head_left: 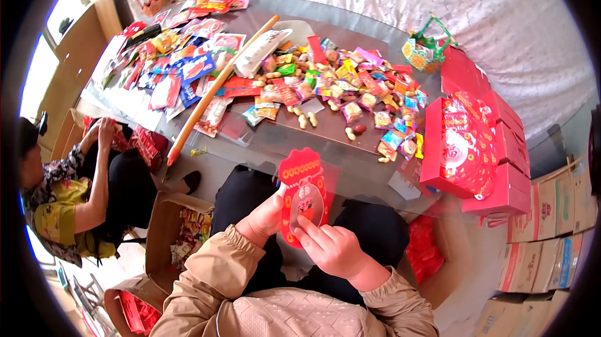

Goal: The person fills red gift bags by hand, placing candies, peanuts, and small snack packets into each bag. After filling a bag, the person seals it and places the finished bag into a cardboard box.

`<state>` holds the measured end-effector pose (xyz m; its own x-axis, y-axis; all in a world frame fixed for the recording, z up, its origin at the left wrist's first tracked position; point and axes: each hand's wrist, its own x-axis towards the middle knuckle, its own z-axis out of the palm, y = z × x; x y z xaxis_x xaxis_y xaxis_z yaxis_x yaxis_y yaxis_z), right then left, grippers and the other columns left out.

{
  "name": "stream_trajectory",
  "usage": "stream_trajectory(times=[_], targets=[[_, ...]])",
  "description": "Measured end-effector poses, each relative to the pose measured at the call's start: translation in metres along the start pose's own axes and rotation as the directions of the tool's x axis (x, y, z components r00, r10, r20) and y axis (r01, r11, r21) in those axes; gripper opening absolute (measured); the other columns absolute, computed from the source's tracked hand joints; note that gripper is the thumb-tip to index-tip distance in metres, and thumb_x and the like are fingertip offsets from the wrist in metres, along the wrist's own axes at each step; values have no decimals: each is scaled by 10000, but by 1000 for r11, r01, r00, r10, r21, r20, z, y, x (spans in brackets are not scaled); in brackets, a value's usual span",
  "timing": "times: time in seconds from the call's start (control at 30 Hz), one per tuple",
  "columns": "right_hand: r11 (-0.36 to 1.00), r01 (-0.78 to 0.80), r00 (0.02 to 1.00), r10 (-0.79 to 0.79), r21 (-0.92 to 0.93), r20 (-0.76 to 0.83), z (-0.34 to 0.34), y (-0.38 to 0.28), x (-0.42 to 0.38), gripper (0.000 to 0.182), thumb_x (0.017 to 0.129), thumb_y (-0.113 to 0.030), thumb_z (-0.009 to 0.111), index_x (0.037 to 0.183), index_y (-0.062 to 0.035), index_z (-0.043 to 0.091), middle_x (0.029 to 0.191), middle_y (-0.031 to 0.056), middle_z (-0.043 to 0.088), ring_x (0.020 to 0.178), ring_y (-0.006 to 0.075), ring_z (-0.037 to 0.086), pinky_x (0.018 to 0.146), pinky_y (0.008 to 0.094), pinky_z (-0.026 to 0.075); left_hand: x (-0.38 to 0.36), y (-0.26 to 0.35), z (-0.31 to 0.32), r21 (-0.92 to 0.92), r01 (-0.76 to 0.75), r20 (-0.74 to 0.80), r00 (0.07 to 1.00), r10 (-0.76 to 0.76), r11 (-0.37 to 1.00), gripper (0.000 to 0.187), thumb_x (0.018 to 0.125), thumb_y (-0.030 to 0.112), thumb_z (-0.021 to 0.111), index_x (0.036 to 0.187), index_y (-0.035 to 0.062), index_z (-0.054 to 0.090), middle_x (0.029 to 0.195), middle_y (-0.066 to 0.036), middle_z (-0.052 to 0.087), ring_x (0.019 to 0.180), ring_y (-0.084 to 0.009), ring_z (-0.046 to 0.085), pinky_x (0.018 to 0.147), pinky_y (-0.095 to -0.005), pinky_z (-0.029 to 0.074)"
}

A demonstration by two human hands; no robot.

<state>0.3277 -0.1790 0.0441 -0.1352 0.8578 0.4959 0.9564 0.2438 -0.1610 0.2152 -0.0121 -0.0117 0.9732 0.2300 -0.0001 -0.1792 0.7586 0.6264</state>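
Note:
A red packet [305, 177] with gold circles and a round clear window is upright above my lap. My left hand [264, 217] is closed round its left edge. My right hand [332, 246] lies against the lower front of the packet, its fingertips on the window; whether it grips the packet is hidden. Just beyond the packet is the glass-topped table [282, 140], with a pile of wrapped sweets [307, 80] and loose peanuts [303, 121] on it.
A wooden stick [219, 83] crosses the table beside snack packets [181, 61]. At right stand a red box [432, 162] of red packets and a green basket [426, 52]. A co-worker [87, 193] sits at left near an open carton [156, 230].

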Motion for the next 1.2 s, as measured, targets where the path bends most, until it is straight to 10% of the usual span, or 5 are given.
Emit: stream_trajectory(times=[0.43,0.8,1.2], targets=[[991,111,994,-112,79,12,11,6,1,249,809,-153,707,1037,-53,719,1141,107,716,675,157,620,587,291,530,-6,18,-8,-87,-40,-7,999,39,995,1020,800,486,819,1547,35,291,1439,-123,476,1296,-260,507,1082,-430,430],[968,29,989,9,250,-147,5,12,5,541,947,-578,568,971,-51,687,911,90,675,745,266,640,652,360,536,-5,26,-4,11,-112,6,994,112,994,1352,677,371,935,1618,147,-9,1637,-167,211,1507,-308,245,1208,-488,240],[967,-20,978,71,253,-196,10,23,5,620,988,-616,479,970,-25,664,897,116,652,749,293,622,676,385,527,-4,25,-7,-13,-68,-29,997,68,998,1317,635,328,961,1613,141,99,1587,-140,327,1460,-294,349,1205,-478,276]])
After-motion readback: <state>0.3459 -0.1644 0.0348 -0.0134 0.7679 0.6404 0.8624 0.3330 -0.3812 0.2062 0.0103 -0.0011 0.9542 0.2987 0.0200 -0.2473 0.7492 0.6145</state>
